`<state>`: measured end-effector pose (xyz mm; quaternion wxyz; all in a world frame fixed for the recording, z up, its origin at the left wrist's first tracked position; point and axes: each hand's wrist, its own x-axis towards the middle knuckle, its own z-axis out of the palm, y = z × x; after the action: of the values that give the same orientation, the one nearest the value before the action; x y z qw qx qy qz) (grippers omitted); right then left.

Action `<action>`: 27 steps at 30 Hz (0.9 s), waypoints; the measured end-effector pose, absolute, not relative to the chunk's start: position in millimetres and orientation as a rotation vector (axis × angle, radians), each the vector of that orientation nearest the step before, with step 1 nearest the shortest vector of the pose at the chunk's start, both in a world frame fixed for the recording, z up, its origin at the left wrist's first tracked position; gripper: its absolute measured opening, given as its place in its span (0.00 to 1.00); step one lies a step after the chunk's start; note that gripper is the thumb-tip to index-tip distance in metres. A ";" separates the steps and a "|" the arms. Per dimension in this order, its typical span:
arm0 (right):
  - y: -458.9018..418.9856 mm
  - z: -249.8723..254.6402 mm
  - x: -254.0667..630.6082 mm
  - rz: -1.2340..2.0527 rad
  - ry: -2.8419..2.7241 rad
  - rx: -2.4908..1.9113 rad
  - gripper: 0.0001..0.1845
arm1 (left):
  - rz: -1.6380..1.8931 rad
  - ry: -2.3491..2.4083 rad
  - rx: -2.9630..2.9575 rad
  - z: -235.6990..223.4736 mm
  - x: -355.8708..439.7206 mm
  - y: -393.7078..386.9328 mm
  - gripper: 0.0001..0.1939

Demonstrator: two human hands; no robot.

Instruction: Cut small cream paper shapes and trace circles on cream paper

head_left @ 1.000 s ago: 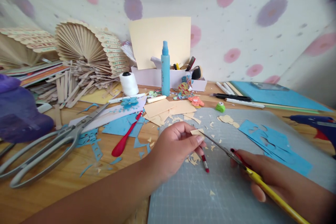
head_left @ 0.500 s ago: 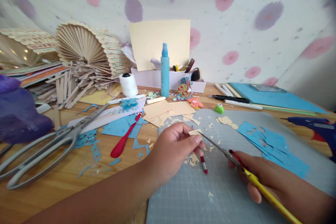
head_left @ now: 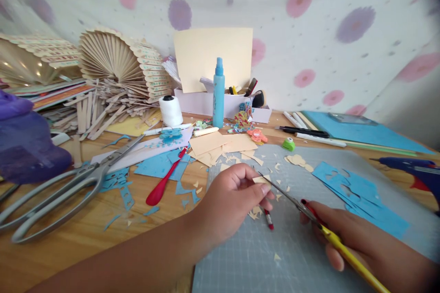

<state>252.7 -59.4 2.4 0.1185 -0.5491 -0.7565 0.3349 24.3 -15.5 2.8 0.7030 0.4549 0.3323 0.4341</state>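
Observation:
My left hand (head_left: 231,201) pinches a small cream paper piece (head_left: 261,180) above the grey cutting mat (head_left: 261,256). A red-tipped pen (head_left: 268,219) pokes out below its fingers. My right hand (head_left: 347,233) grips small scissors with yellow and red handles (head_left: 309,217), and their thin blades meet the paper piece. Cream paper snips (head_left: 255,213) lie on the mat under my left hand.
Large grey scissors (head_left: 65,187) lie at left on the wooden table beside a red-handled tool (head_left: 161,187) and blue paper scraps (head_left: 161,165). Cut blue paper (head_left: 357,192) and a blue glue gun (head_left: 415,169) are at right. A blue bottle (head_left: 218,93), thread spool (head_left: 170,110) and wooden sticks (head_left: 113,73) stand behind.
Both hands stay nearly in place with the paper and scissors. The view has shifted slightly; the scissor blades sit a little deeper against the paper piece.

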 end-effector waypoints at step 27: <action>-52.4 9.3 244.1 1.066 -2.317 -1.587 0.20 | 0.912 0.732 1.048 6.2 22.8 -16.7 0.10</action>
<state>244.1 -52.4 9.3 0.0688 -0.5272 -0.7694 0.3541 22.8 -16.7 6.2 0.7072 0.4719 0.3297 0.4106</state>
